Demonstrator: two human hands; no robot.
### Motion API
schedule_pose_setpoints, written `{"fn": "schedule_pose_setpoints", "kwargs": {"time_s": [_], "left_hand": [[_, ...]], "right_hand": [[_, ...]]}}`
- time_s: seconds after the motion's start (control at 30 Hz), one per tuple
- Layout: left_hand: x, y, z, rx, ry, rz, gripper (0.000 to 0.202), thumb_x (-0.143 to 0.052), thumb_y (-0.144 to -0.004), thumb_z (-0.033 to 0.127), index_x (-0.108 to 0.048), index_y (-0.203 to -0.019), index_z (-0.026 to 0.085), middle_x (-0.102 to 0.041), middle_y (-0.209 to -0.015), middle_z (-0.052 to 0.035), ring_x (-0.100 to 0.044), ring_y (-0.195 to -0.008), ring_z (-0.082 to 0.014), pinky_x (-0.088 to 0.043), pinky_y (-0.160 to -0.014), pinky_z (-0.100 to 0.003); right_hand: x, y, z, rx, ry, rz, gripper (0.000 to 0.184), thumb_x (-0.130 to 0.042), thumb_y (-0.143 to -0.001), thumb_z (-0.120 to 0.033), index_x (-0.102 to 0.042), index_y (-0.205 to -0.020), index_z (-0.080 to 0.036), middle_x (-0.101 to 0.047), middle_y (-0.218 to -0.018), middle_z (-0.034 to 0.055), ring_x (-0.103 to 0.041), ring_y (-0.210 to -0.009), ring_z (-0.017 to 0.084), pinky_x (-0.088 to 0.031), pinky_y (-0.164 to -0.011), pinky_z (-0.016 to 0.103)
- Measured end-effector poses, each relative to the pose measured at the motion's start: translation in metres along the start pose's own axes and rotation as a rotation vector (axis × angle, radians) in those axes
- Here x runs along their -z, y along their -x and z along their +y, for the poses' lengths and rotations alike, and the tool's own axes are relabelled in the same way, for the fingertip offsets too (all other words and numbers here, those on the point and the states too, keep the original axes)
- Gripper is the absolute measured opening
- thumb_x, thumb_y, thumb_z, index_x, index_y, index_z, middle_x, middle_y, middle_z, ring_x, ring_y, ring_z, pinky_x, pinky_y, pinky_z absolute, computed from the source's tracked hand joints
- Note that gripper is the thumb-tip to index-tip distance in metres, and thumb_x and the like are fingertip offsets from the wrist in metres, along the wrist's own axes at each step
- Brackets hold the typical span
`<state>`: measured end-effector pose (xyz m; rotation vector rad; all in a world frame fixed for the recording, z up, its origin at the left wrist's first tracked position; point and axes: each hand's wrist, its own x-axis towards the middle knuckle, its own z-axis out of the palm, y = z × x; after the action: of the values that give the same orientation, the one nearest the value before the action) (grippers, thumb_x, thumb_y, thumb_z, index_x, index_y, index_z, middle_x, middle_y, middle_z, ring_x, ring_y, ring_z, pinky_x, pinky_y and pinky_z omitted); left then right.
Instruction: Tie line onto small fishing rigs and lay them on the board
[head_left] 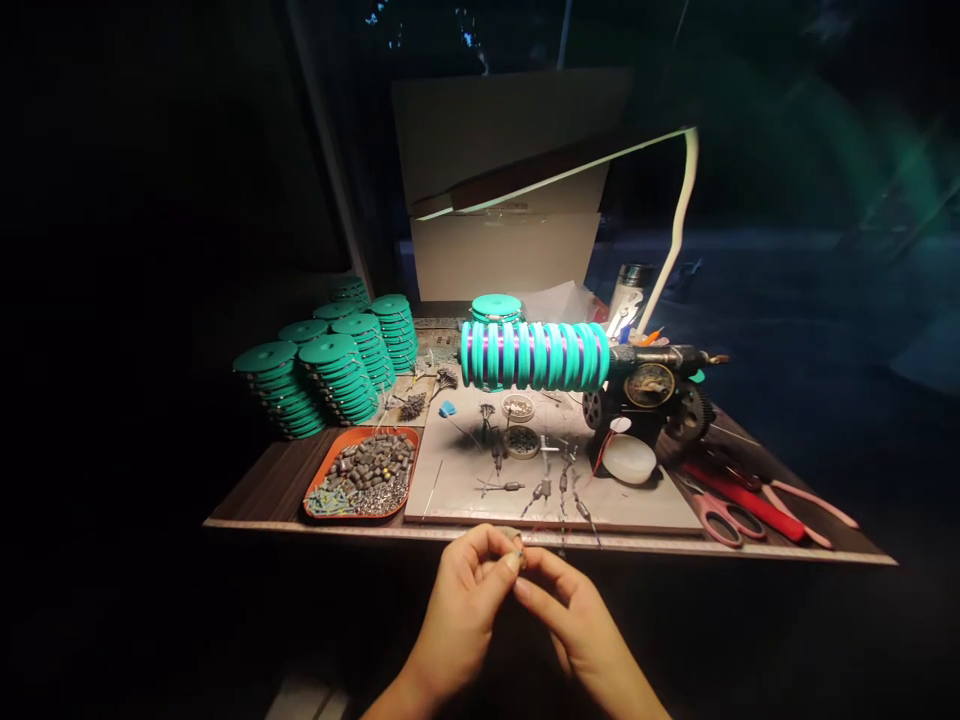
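My left hand (469, 605) is closed, with thumb and index finger pinched together just in front of the table edge. My right hand (571, 618) meets it there, its thumb and index finger bent to the same spot. Something small with a bluish tip shows at the left fingertips, too small and covered to name. Beyond the hands, a pale board (457, 490) holds several small grey cylindrical weights (546, 487) with wires or lines. An orange tray (309, 490) at left contains grey cylinders, shiny metal bits and yellow-blue pieces.
Stacks of turquoise spools (330, 350) stand at left. A geared winder (651, 385) carries a row of turquoise discs (534, 356). Two small dishes, one being the dark-filled dish (521, 442), sit mid-board. Pink-handled scissors (724, 515) and pliers (806, 500) lie right, under a lamp (681, 210).
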<state>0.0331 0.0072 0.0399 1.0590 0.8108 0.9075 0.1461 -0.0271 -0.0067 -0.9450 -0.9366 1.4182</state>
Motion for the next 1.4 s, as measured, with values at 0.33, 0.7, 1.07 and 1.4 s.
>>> {"fn": "schedule_pose_setpoints", "kwargs": {"time_s": [0.33, 0.7, 1.07, 1.4], "left_hand": [[0.001, -0.010, -0.012, 0.190, 0.026, -0.068, 0.025, -0.070, -0.061, 0.033, -0.057, -0.059, 0.013, -0.053, -0.054, 0.0010, -0.042, -0.054, -0.0106, -0.031, -0.057, -0.024], [0.005, -0.026, -0.026, 0.493, 0.017, -0.074, 0.026, -0.072, -0.049, 0.032, -0.056, -0.059, 0.014, -0.043, -0.046, 0.0055, -0.033, -0.044, -0.0073, -0.018, -0.048, -0.023], [-0.009, -0.034, -0.002, 0.529, -0.245, -0.087, 0.010, -0.064, -0.046, 0.021, -0.057, -0.050, 0.014, -0.044, -0.037, 0.0070, -0.029, -0.039, -0.0064, -0.015, -0.045, -0.023], [-0.003, -0.003, 0.018, 0.235, -0.253, -0.062, 0.006, -0.062, -0.053, 0.013, -0.056, -0.053, 0.015, -0.049, -0.049, 0.0057, -0.041, -0.053, -0.0101, -0.029, -0.052, -0.022]], "right_hand": [[0.003, 0.011, -0.002, -0.201, -0.477, 0.070, 0.030, -0.067, -0.070, -0.038, -0.046, -0.064, -0.018, -0.040, -0.055, -0.0059, -0.036, -0.052, 0.007, -0.034, -0.050, 0.017], [0.029, 0.009, 0.003, -0.083, 0.002, 0.107, 0.025, -0.050, -0.081, -0.041, -0.039, -0.072, -0.020, -0.023, -0.050, -0.0108, -0.015, -0.042, 0.005, -0.016, -0.039, 0.018], [0.043, 0.018, -0.006, 0.739, 1.077, 0.029, 0.028, -0.033, -0.083, -0.010, -0.059, -0.074, -0.012, -0.052, -0.054, 0.0042, -0.044, -0.049, 0.016, -0.025, -0.046, 0.028], [0.003, -0.029, -0.086, 1.196, 1.601, -0.679, 0.015, -0.046, -0.081, -0.007, -0.058, -0.079, -0.016, -0.060, -0.069, 0.0020, -0.045, -0.050, 0.014, -0.022, -0.039, 0.029]]}}
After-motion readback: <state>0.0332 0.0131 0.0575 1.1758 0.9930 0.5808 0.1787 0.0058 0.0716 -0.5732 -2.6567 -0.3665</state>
